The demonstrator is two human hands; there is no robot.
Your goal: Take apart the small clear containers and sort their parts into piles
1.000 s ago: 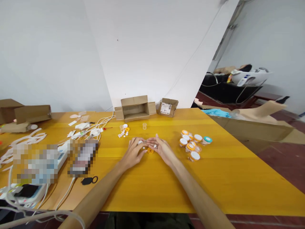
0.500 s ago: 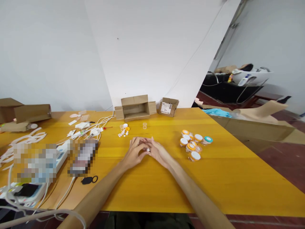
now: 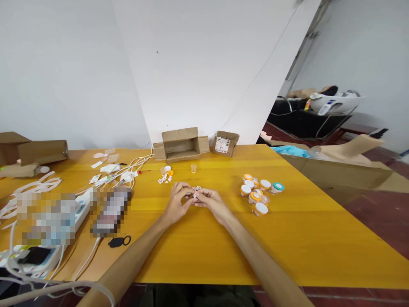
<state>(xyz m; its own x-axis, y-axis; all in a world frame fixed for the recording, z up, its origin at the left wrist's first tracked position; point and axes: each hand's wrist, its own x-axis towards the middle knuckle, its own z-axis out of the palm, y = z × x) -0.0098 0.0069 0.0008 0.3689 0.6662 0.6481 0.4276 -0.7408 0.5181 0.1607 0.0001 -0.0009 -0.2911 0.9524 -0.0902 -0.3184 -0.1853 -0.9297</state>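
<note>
Over the middle of the table, my left hand (image 3: 177, 204) and my right hand (image 3: 214, 205) meet at the fingertips. Thumb and fingers of the right one pinch a small white piece (image 3: 194, 195). My left fingers are curled in toward it, and what they grip is too small to make out. Just beyond the fingertips shows a white perforated part (image 3: 197, 188); whether it is held or lies on the table I cannot tell. Farther off to the left lie several small parts, among them an orange ring (image 3: 170, 173) and a white perforated strip (image 3: 162, 179). A clear hourglass-shaped container (image 3: 193, 169) stands behind my hands.
Several clear jars with white and orange lids (image 3: 261, 208) cluster at the right, one with a teal lid (image 3: 278, 186). An open cardboard box (image 3: 181, 154) and a smaller box (image 3: 225, 144) stand by the wall. Cables, a phone (image 3: 111, 209) and a power strip (image 3: 85, 202) lie left.
The fingers have shifted and parted slightly. The white piece now shows between the fingertips, and the white perforated part has come into sight beyond them.
</note>
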